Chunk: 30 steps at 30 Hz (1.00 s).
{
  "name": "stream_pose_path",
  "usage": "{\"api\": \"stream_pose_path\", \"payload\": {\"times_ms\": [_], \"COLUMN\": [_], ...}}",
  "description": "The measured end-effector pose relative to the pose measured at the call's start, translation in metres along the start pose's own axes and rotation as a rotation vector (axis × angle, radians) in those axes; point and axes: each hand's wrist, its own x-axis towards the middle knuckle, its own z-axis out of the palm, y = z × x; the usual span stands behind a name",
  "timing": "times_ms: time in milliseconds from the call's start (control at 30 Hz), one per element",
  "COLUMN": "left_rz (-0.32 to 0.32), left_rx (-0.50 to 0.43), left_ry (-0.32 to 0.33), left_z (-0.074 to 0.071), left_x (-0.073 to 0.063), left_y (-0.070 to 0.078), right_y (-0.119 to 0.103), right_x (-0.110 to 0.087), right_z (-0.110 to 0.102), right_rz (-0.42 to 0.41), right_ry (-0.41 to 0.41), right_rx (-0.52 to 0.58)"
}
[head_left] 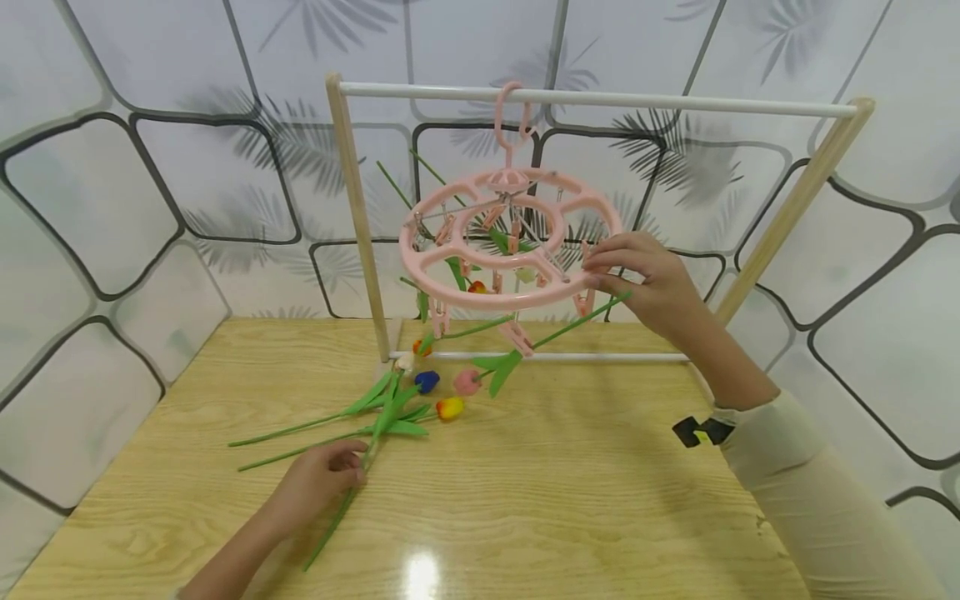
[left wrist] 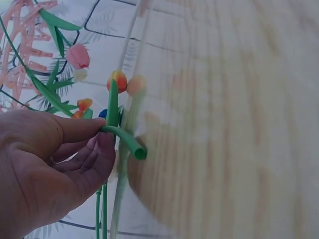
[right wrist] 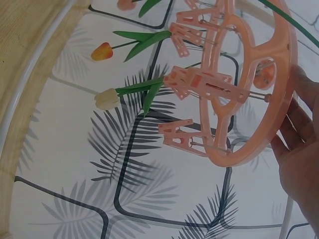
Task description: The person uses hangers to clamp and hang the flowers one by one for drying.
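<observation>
My left hand (head_left: pixel 318 479) pinches the green stem of an artificial tulip (head_left: pixel 330 533) low over the tabletop; its cut stem end (left wrist: pixel 138 151) sticks out past the fingertips in the left wrist view. Which bloom belongs to it is hard to tell. Close by are a blue tulip (head_left: pixel 427 382), a yellow-red tulip (head_left: pixel 450 408) and a white tulip (head_left: pixel 403 362). With thumb and fingers, my right hand (head_left: pixel 645 279) grips the right rim of a pink round clip hanger (head_left: pixel 502 298). Tulips hang bloom-down from several clips, among them a pink one (head_left: pixel 467 382) and a cream one (right wrist: pixel 106 99).
The hanger's hook loops over the white top bar (head_left: pixel 675 102) of a rack with wooden side posts (head_left: pixel 356 208). A lower white bar (head_left: pixel 615 357) runs near the table's back edge. Patterned fabric walls (head_left: pixel 97 200) enclose the wooden table (head_left: pixel 570 500).
</observation>
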Motion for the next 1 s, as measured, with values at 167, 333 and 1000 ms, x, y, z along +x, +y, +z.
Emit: {"api": "stream_pose_path", "payload": {"times_ms": [167, 333, 1000], "left_rz": [-0.013, -0.034, 0.03], "left_rx": [-0.01, 0.0, 0.169], "left_ry": [0.022, 0.038, -0.063], "left_z": [-0.005, -0.01, -0.028], "left_x": [-0.003, -0.008, -0.051], "left_y": [0.0, -0.001, -0.009], "right_y": [-0.001, -0.001, 0.0], "right_x": [0.0, 0.001, 0.002], "right_z": [0.0, 0.0, 0.002], "right_rz": [-0.004, -0.021, -0.055], "right_ry": [0.002, 0.006, 0.017], "right_rx": [-0.002, -0.004, 0.021]}}
